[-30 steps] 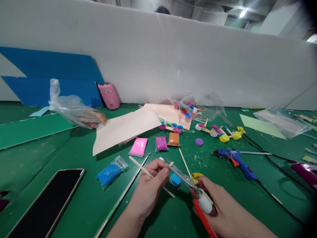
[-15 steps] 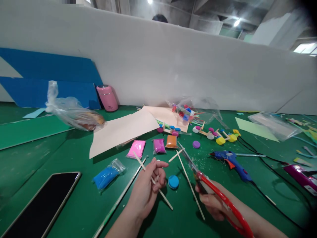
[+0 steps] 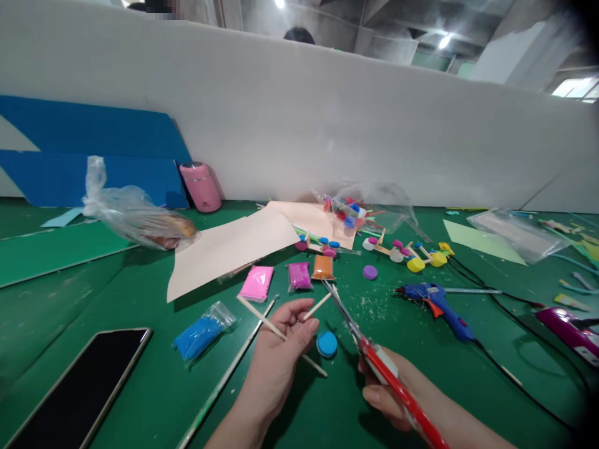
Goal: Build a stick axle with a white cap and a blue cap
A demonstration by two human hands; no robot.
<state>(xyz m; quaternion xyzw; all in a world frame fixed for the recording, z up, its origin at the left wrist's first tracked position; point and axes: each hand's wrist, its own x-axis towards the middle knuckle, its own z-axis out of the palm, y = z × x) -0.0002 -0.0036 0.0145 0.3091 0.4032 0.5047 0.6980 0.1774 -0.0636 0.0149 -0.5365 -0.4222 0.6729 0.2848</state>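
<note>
My left hand [image 3: 286, 340] is closed, with a short thin wooden stick [image 3: 320, 303] pinched at its fingertips. A longer pale wooden stick [image 3: 262, 318] crosses under the fingers of the same hand and sticks out on both sides. In my right hand [image 3: 393, 390] is a pair of red-handled scissors [image 3: 349, 321], pointing away from me. Its slightly parted blades meet the far end of the short stick; whether they grip it I cannot tell. A blue bottle cap [image 3: 326, 343] lies on the table between my hands.
On the green table are a blue glue gun [image 3: 435, 302], a phone [image 3: 84, 386], a blue clay packet [image 3: 203, 333], a pink packet [image 3: 256, 283], an orange packet [image 3: 322, 267] and small wheeled models [image 3: 384, 249]. A pink flask [image 3: 201, 187] stands before the white partition [image 3: 281, 125].
My left fingers have closed on the short stick. The scissors have shifted left, their tips now at its far end. The long stick that lay beside the scissors no longer shows clearly.
</note>
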